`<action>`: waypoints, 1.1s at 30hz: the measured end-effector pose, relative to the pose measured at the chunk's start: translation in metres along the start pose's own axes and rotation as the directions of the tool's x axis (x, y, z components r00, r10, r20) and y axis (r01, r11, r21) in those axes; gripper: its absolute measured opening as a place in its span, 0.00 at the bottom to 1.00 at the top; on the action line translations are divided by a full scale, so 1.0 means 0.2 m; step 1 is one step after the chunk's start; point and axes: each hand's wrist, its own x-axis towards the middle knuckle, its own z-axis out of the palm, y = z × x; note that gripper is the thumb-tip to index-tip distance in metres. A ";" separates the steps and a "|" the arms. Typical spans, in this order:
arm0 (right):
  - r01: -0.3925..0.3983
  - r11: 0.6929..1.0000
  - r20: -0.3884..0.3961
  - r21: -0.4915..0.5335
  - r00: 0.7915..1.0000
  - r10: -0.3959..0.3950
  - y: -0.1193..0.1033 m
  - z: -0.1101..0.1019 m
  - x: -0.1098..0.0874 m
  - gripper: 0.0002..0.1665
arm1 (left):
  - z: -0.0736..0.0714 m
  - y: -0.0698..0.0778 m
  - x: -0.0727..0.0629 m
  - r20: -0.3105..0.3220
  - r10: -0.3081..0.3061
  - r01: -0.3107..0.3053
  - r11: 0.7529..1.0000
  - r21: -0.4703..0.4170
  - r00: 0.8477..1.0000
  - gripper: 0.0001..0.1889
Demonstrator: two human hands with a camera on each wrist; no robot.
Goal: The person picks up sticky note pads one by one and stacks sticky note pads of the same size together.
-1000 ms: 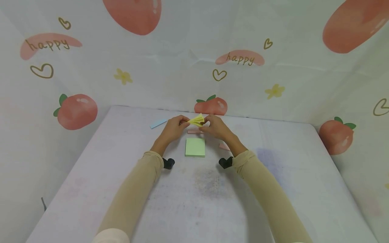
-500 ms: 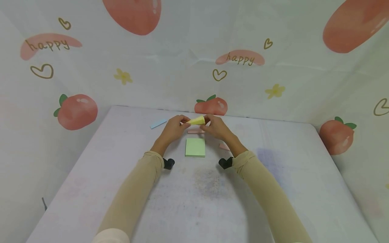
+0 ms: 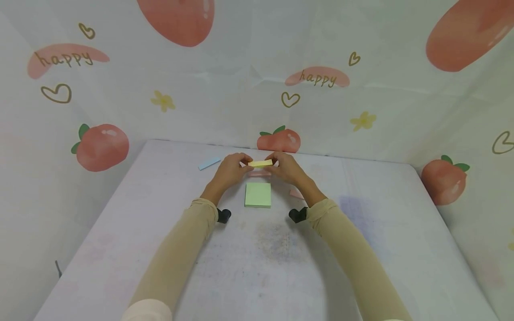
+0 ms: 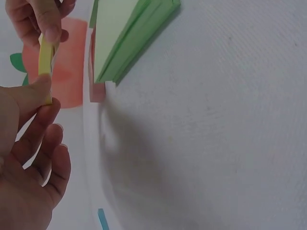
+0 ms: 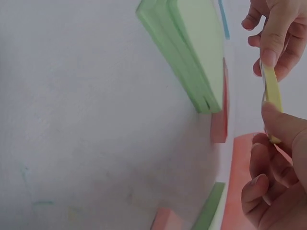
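A narrow yellow sticky-note pad (image 3: 260,164) is held level between both hands above the far part of the table. My left hand (image 3: 231,170) pinches its left end between thumb and fingers. At the other end, my right hand (image 3: 287,168) grips it the same way. In the left wrist view the yellow pad (image 4: 45,60) appears edge-on, its sheets lying together. Below the hands, a thick square green sticky-note pad (image 3: 258,195) lies on the table. Just behind it, a pink strip-shaped pad (image 3: 259,175) lies crosswise.
A light blue strip (image 3: 209,163) lies beyond the left hand. Another pink piece (image 3: 296,194) is partly covered by the right wrist. The right wrist view also has a green strip (image 5: 209,207) at its lower edge. A printed cloth backdrop (image 3: 225,107) rises behind the table.
One second ago the yellow pad's sheets were fanned out at the right end. They have closed together into a straight, flat strip. Both hands have stayed nearly in place.
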 end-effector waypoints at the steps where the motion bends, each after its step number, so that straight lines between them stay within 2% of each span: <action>1: -0.005 1.000 0.005 -0.010 1.000 0.005 0.00 0.00 0.00 0.18 | 0.00 0.00 0.00 0.006 -0.001 0.001 1.000 0.008 1.000 0.16; 8: -0.041 0.998 0.047 -0.050 0.998 0.043 0.02 0.03 0.01 0.18 | 0.01 -0.01 -0.01 0.043 -0.024 0.023 0.999 0.028 0.999 0.14; 15: -0.027 0.997 0.052 -0.070 0.998 0.031 0.03 0.05 0.02 0.18 | 0.03 -0.04 0.00 0.053 -0.043 0.042 0.999 0.015 0.998 0.13; 23: -0.039 0.995 0.083 -0.091 0.995 0.046 0.04 0.07 0.03 0.18 | 0.05 -0.09 0.01 0.069 -0.038 0.039 0.999 -0.006 0.997 0.14; 33: -0.062 0.992 0.116 -0.110 0.990 0.074 0.04 0.08 0.04 0.17 | 0.06 -0.10 0.01 0.070 -0.017 0.019 1.000 -0.021 0.997 0.14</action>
